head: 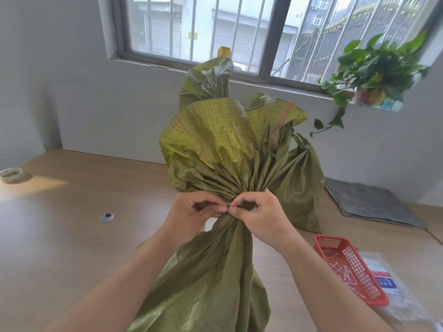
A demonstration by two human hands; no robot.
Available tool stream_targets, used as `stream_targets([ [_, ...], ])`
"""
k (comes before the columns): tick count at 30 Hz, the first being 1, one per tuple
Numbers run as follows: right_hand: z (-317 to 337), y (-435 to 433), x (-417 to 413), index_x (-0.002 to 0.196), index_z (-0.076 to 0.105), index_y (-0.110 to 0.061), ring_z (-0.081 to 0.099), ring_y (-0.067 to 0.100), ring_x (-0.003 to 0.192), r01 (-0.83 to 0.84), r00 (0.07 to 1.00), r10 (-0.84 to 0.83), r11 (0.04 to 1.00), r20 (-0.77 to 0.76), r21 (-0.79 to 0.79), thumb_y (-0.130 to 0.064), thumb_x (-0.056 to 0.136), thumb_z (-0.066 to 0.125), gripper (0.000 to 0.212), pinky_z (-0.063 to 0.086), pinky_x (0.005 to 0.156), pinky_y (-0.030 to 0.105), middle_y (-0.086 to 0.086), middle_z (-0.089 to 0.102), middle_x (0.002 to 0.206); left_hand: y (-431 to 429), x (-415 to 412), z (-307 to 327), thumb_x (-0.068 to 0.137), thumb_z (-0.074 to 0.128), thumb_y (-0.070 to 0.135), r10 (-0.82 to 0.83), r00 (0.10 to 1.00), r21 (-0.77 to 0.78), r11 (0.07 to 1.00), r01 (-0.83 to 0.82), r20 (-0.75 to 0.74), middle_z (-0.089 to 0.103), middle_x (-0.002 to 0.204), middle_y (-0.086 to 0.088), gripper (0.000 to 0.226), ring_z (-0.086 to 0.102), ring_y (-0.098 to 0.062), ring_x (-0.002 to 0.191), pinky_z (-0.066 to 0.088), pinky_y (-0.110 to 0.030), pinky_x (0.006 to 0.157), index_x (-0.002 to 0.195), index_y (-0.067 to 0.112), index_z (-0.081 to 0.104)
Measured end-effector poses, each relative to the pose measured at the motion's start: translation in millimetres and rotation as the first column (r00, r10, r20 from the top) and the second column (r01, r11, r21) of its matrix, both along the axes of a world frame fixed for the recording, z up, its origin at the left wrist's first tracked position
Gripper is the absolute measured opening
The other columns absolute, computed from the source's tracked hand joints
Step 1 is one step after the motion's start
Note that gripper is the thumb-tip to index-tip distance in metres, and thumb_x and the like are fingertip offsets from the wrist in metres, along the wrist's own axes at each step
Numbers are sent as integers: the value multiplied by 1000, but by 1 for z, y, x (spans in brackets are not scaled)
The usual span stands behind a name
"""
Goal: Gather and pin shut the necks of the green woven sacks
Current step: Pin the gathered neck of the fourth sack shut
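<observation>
A green woven sack (211, 271) stands in front of me on the wooden table (60, 236), its neck gathered into tight pleats with the top fanning out above. My left hand (191, 214) and my right hand (261, 216) meet at the bunched neck, thumbs and forefingers pinched together on a small dark fastener that is mostly hidden. Behind it stand two more green sacks: one (299, 185) to the right, one (208, 80) at the back with a gathered neck.
A red plastic basket (323, 243) holding several thin white pins lies at the right on a clear plastic bag (393, 283). A folded grey mat (369, 202) lies behind it. A tape roll (11, 174) sits far left, a cable grommet (106, 216) in the tabletop, a potted plant (369, 75) on the sill.
</observation>
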State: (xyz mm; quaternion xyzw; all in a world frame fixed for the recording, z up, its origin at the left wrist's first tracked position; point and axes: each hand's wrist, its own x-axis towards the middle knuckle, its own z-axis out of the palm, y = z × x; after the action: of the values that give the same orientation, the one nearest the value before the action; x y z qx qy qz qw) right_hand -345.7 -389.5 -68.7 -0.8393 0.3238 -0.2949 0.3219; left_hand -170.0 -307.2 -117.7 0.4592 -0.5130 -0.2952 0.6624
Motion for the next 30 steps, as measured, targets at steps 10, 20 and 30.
stream_targets([
  [10,3,8,-6,78,78,-20,62,21,75,-36,998,24,978,61,204,-18,87,80,10,56,86,54,16,73,83,1,-4,-2,81,80,7,-1,1000,-35,999,1,7,80,92,-12,10,77,-30,87,63,-34,79,91,8,83],
  [20,1,10,-10,76,78,-21,58,15,72,-34,999,28,975,33,222,-19,88,79,12,51,71,38,20,71,82,4,-11,-7,80,79,4,-3,1000,-39,999,3,-12,81,93,-12,14,77,-22,83,61,-27,77,93,1,80],
  [30,-4,13,-11,75,77,-16,65,14,74,-32,993,-15,920,116,390,-16,90,80,15,56,74,33,4,71,75,7,-15,-15,76,81,3,-5,996,-35,999,2,-87,80,96,-14,19,78,-26,92,61,-30,86,95,1,81],
])
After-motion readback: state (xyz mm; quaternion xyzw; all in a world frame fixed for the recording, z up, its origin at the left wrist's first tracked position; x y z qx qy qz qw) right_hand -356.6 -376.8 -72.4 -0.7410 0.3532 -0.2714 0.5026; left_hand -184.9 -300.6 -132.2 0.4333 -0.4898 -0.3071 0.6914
